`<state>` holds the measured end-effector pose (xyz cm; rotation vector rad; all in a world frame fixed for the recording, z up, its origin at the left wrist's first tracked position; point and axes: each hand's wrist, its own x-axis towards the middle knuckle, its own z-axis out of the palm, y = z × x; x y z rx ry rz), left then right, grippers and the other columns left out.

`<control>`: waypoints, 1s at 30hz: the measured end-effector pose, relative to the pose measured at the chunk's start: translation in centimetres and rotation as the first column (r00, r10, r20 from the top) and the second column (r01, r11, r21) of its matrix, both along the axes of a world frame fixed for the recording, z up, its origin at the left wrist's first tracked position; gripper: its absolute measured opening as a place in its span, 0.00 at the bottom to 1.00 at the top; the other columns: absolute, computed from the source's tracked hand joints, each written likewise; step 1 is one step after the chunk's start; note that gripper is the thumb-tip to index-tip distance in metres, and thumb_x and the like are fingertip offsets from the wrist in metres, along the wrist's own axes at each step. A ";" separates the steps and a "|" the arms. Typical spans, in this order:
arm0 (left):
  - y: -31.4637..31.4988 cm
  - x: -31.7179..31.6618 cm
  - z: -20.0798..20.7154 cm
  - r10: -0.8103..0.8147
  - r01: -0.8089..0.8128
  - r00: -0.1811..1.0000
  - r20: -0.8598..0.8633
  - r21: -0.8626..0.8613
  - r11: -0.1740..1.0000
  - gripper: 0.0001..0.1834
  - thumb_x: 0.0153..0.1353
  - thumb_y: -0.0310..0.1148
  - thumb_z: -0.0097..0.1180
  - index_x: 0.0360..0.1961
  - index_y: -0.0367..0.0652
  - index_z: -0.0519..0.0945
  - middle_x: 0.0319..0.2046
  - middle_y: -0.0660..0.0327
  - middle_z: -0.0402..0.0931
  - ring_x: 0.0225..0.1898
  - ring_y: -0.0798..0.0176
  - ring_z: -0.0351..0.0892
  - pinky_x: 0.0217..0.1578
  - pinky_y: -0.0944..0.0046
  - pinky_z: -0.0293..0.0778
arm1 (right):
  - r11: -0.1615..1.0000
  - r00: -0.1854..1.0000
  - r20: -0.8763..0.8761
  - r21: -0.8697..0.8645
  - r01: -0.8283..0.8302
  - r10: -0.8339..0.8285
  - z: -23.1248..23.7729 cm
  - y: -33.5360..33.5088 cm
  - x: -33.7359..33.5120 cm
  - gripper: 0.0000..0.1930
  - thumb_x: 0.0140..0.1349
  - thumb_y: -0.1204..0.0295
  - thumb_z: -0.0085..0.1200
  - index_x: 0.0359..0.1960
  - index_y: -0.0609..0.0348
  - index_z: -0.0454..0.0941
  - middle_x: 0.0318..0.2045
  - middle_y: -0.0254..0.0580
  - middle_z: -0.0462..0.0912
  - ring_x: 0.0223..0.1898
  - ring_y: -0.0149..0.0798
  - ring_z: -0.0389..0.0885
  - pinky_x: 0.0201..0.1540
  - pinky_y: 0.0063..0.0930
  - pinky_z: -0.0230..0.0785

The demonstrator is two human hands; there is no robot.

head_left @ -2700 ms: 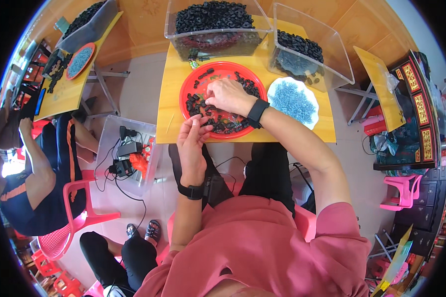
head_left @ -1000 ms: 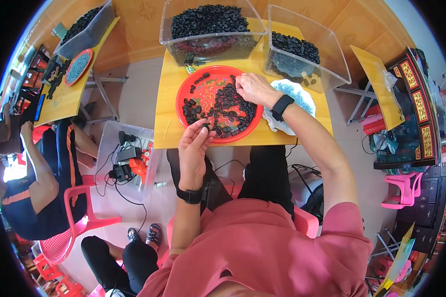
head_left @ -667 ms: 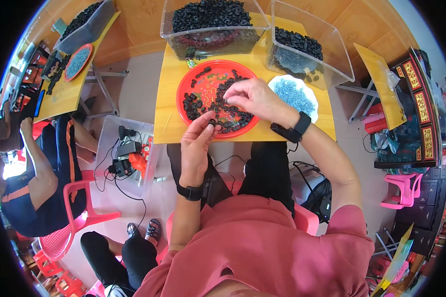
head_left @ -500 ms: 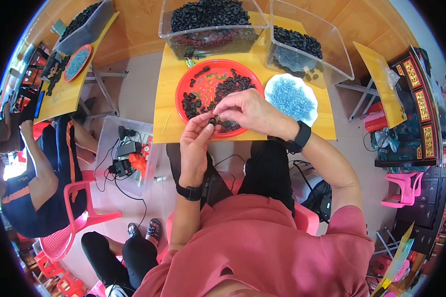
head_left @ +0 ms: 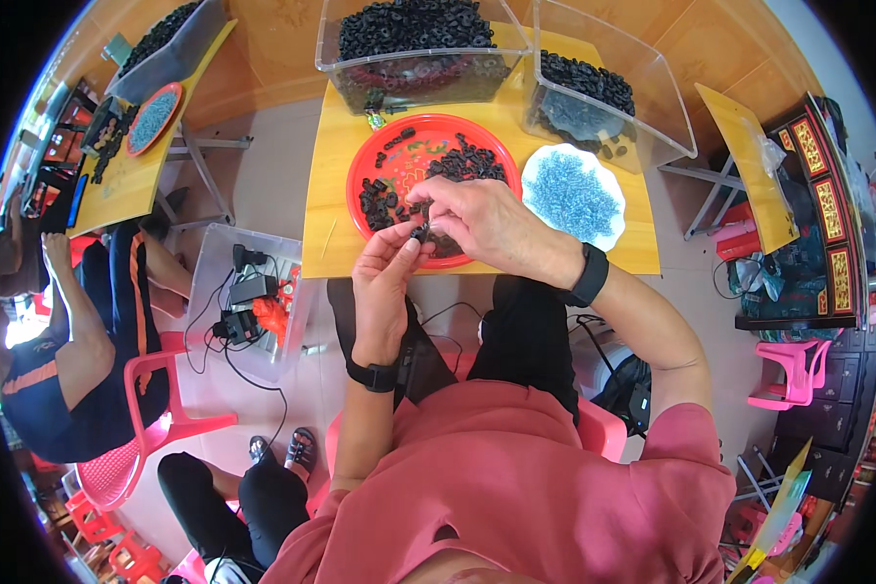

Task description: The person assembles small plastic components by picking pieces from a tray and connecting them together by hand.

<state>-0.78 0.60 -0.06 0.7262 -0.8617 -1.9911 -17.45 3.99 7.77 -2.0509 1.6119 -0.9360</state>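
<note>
My left hand (head_left: 384, 277) pinches a small black part (head_left: 419, 234) between thumb and fingertips, over the near edge of a red round tray (head_left: 358, 164). My right hand (head_left: 472, 219) is closed with its fingertips right at that part; what they hold, if anything, is too small to make out. Loose black parts (head_left: 469, 161) lie in heaps in the tray. Just right of it sits a white scalloped plate (head_left: 608, 234) heaped with small clear-blue pieces (head_left: 572, 195).
Two clear plastic bins (head_left: 419, 83) (head_left: 652, 127) of black parts stand at the table's back. The yellow table (head_left: 326, 209) ends close to my lap. A clear box (head_left: 258, 355) with cables sits on the floor at left. Another person (head_left: 78, 360) sits at a second table.
My right fingers have come down closer to the black part in my left hand. My left hand has hardly moved.
</note>
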 end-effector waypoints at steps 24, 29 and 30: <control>-0.6 0.5 -0.1 -0.028 0.053 0.986 -0.162 0.153 0.987 0.14 0.64 0.22 0.51 0.50 0.35 0.74 0.39 0.60 0.77 0.38 0.66 0.80 0.42 0.70 0.77 | 0.969 0.936 -0.271 0.041 0.243 -0.223 -2.9 -0.8 -5.2 0.07 0.54 0.75 0.53 0.34 0.61 0.79 0.28 0.50 0.82 0.34 0.50 0.82 0.36 0.39 0.73; -0.8 0.8 -0.2 -0.022 0.054 0.980 -0.196 0.157 0.986 0.14 0.64 0.22 0.51 0.51 0.36 0.74 0.40 0.60 0.77 0.38 0.67 0.79 0.41 0.71 0.77 | 0.954 0.940 -0.305 0.202 0.223 -0.155 -5.1 -1.3 -5.5 0.05 0.51 0.72 0.58 0.27 0.61 0.80 0.26 0.50 0.81 0.34 0.52 0.80 0.36 0.43 0.71; -0.9 0.9 -0.2 -0.014 0.046 0.981 -0.193 0.163 0.985 0.14 0.64 0.22 0.51 0.51 0.36 0.74 0.40 0.60 0.77 0.38 0.67 0.79 0.42 0.71 0.77 | 0.954 0.940 -0.304 0.203 0.222 -0.154 -5.3 -1.4 -5.3 0.05 0.51 0.72 0.58 0.27 0.61 0.80 0.26 0.50 0.81 0.34 0.52 0.80 0.36 0.43 0.71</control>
